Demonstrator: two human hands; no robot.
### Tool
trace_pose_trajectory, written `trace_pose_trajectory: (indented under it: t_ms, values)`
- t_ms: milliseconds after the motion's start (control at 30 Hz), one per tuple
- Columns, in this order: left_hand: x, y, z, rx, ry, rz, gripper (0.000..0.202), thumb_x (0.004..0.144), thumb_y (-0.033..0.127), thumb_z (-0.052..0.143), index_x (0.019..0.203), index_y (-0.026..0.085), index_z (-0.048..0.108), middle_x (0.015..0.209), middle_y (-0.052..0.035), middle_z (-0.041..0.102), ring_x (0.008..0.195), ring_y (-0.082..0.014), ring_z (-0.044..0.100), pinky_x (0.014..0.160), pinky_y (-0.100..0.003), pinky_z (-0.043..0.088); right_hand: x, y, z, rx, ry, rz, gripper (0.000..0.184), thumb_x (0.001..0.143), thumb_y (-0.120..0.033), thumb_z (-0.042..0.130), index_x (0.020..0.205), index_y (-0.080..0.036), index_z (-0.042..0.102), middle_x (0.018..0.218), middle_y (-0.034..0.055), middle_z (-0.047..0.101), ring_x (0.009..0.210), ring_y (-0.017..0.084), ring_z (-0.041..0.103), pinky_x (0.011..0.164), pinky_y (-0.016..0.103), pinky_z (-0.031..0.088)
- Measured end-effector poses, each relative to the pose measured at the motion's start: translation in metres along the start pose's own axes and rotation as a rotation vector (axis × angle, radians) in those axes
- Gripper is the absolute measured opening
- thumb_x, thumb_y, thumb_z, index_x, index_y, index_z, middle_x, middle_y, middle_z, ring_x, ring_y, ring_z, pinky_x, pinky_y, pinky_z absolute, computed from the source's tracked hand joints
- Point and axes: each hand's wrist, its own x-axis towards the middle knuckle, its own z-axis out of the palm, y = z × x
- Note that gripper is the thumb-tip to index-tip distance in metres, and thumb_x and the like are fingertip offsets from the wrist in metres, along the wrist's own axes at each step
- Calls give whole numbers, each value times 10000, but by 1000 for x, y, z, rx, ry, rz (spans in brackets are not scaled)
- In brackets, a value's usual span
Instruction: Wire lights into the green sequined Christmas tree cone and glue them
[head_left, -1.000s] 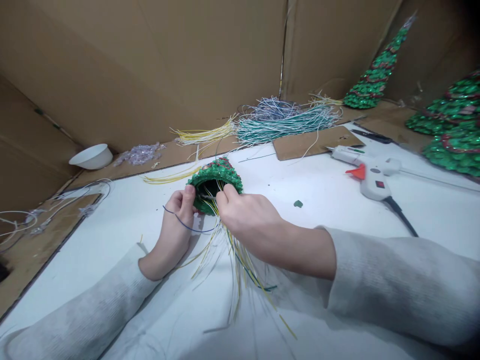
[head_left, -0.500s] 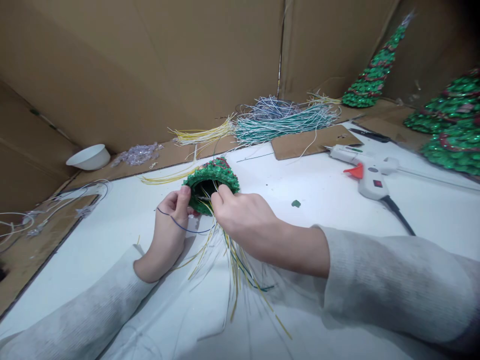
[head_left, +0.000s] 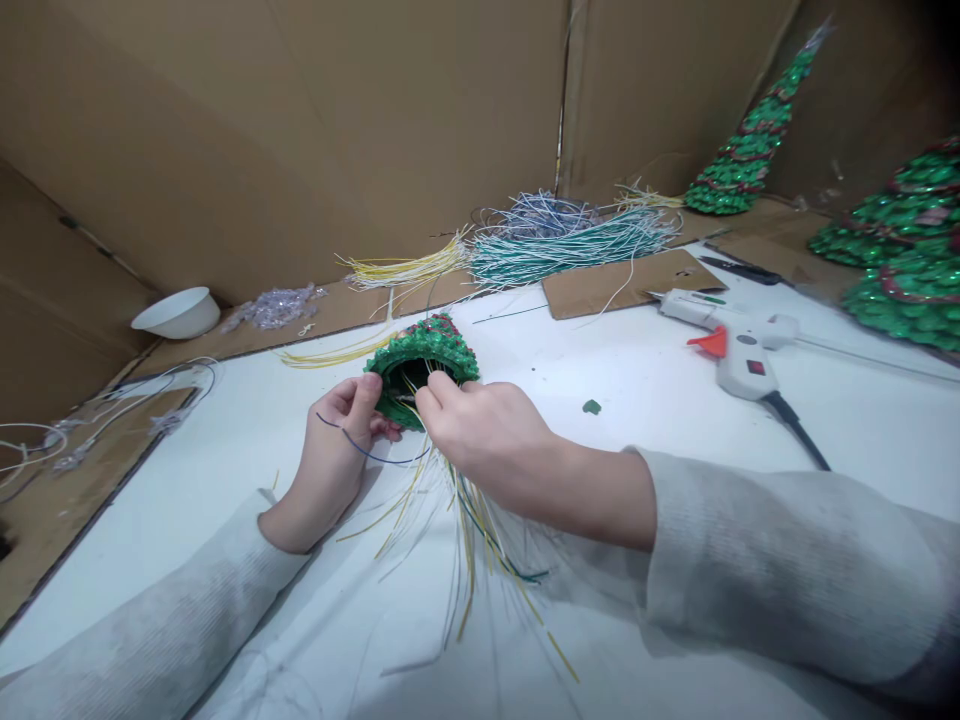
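Observation:
A small green sequinned cone tree lies on its side on the white table, its hollow base facing me. A bunch of thin yellow, white and blue wires spills out of the base toward me. My left hand pinches the left rim of the base, a dark blue wire looping over its fingers. My right hand pinches wires at the base opening with thumb and forefinger. Both hands are closed.
A white glue gun lies at the right with its black cord. Bundles of teal and yellow wires lie at the back. Finished green trees stand at the right, a white bowl at the left. Cardboard walls surround the table.
Both hands and the cone have shifted slightly left. My right fingers have moved a little deeper into the base opening, and the hanging wires have swung a bit.

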Motion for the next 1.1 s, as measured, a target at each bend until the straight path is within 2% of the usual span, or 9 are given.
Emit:
trace_pose_trajectory:
  t_ms: [167, 400, 767, 1100]
  values:
    - [1, 2, -3, -29, -17, -16, 319, 724, 460, 689, 662, 181, 549, 507, 44, 483, 391, -80, 436, 423, -225, 417, 2, 1, -2, 18, -22, -2, 223, 870, -21, 344, 824, -121, 538, 783, 57, 605, 582, 134, 577, 419, 269, 201]
    - [4, -1, -7, -55, -77, -41, 291, 734, 445, 679, 678, 172, 595, 520, 20, 544, 415, -101, 522, 436, -224, 476, 6, 4, -4, 20, -110, -4, 278, 927, -70, 289, 849, -122, 550, 810, 59, 608, 619, 147, 592, 435, 278, 200]
    - [3, 0, -4, -131, -137, -58, 307, 720, 443, 703, 707, 157, 595, 551, 34, 579, 445, -71, 537, 453, -171, 483, 5, 6, 6, -57, 7, -51, 207, 865, -36, 338, 801, -133, 510, 753, 49, 557, 585, 148, 576, 437, 283, 179]
    - [1, 4, -2, -178, -173, -86, 313, 696, 427, 733, 714, 151, 586, 576, 40, 605, 458, -77, 573, 482, -170, 500, 3, 7, 6, -147, 89, -78, 255, 841, -5, 299, 767, -140, 502, 691, 38, 535, 536, 152, 534, 464, 295, 168]
